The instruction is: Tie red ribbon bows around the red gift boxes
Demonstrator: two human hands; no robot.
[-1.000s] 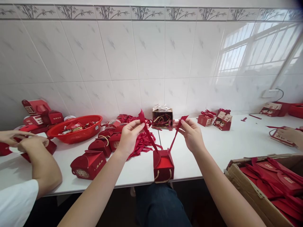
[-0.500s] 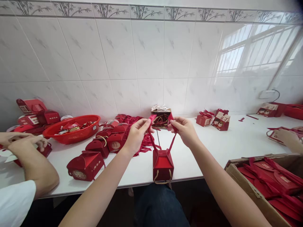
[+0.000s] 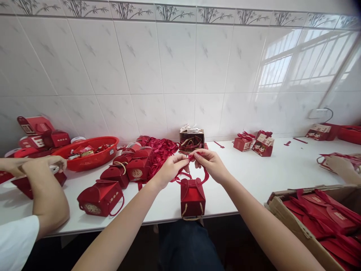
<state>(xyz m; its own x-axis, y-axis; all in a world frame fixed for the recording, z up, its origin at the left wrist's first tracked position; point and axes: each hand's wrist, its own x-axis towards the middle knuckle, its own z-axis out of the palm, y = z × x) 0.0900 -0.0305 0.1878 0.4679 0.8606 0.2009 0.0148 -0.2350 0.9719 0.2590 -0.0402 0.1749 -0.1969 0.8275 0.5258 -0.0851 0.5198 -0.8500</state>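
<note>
A small red gift box (image 3: pixel 193 198) with a twisted cord handle on its near side stands at the table's front edge, straight before me. Red ribbon (image 3: pixel 206 176) rises from its top to both my hands. My left hand (image 3: pixel 172 168) pinches one part of the ribbon between thumb and fingers. Close against it, my right hand (image 3: pixel 210 162) pinches another part, and the fingertips of the two hands almost meet above the box. The exact crossing of the ribbon is hidden by my fingers. To the left sits another closed red box (image 3: pixel 101 198) with a gold round pattern.
A heap of red ribbons (image 3: pixel 160 150) lies behind my left hand, near a small open box (image 3: pixel 192 136). A red basin (image 3: pixel 93 161) stands left, beside a co-worker's arm (image 3: pixel 47 192). At the right are a carton (image 3: pixel 296 222) of red boxes and another person's hand (image 3: pixel 342 165).
My hands have come together from apart, bringing the ribbon's two sides close above the box. The co-worker's hands at the left have shifted with a red box.
</note>
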